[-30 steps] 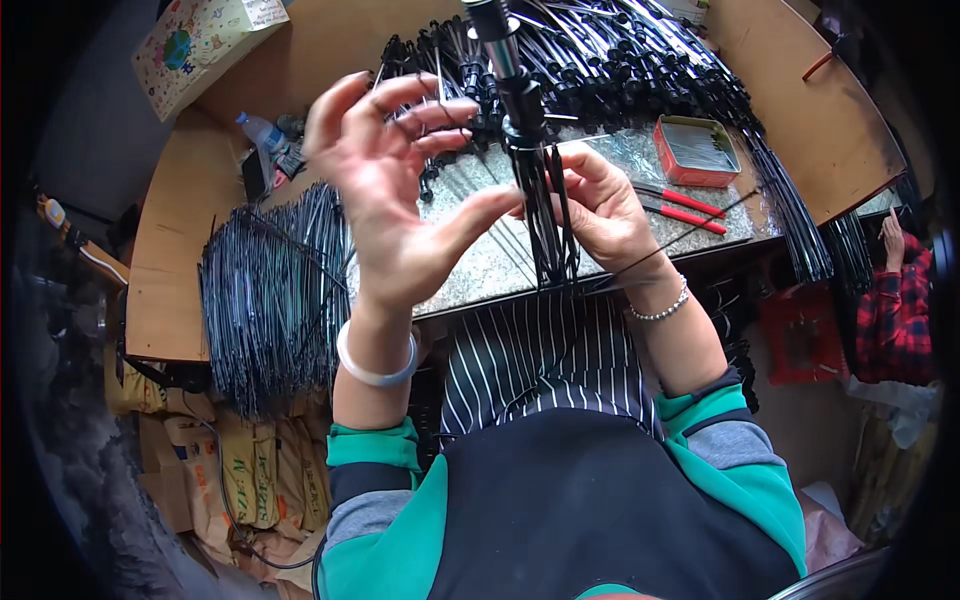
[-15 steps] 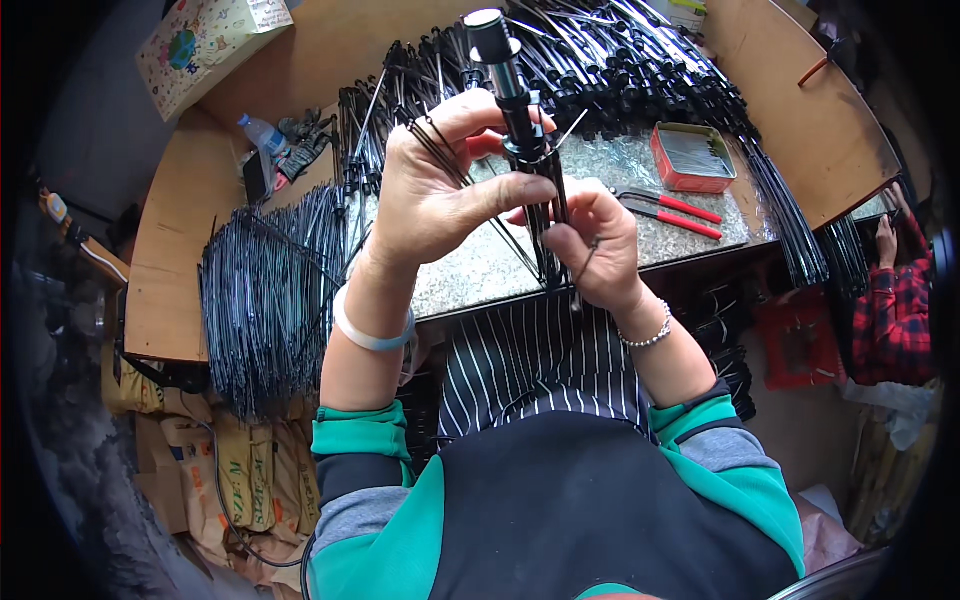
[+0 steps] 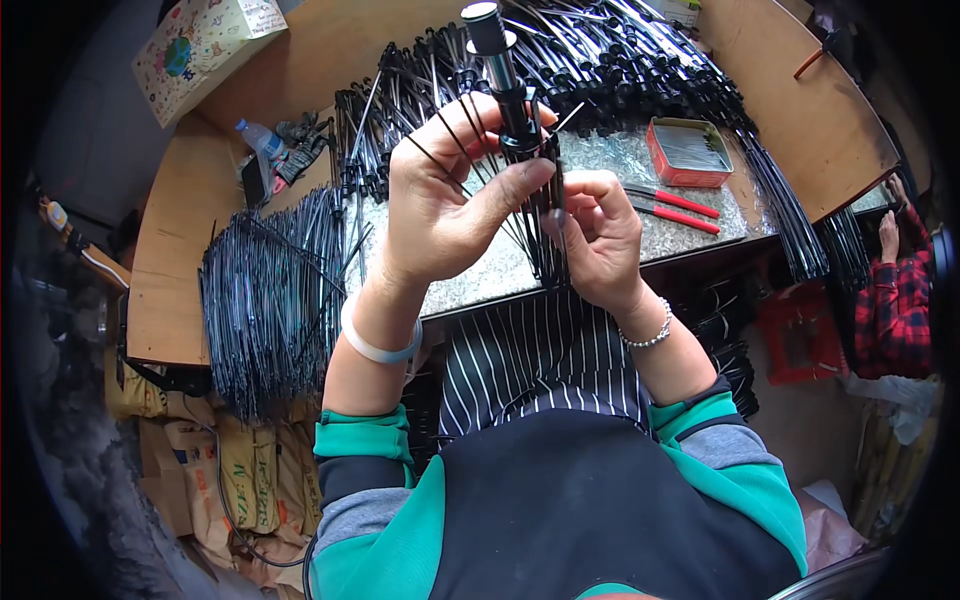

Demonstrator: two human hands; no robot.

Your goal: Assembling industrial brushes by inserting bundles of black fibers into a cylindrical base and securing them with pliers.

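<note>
An umbrella frame (image 3: 518,125) stands nearly upright before me, its silver shaft and black-capped end at the top and thin black ribs hanging below. My left hand (image 3: 440,185) is closed around its upper part, the thumb pressed across the front. Several loose ribs fan out across that palm. On the right side of the frame, the bent fingers and thumb of my right hand (image 3: 603,238) close on the ribs. The exact spot they pinch is partly hidden. A thin light wire (image 3: 570,116) sticks out beside the frame.
Red-handled pliers (image 3: 685,212) and a red tin (image 3: 692,153) of thin pins lie on the speckled tabletop (image 3: 470,275). Many umbrella frames (image 3: 620,60) are heaped behind. A bundle of black ribs (image 3: 270,300) hangs at left. Another person's hand (image 3: 889,237) shows far right.
The ribs across my left palm have spread apart. My right thumb and fingers have shifted slightly on the ribs, and the dark rod end below that hand no longer shows.
</note>
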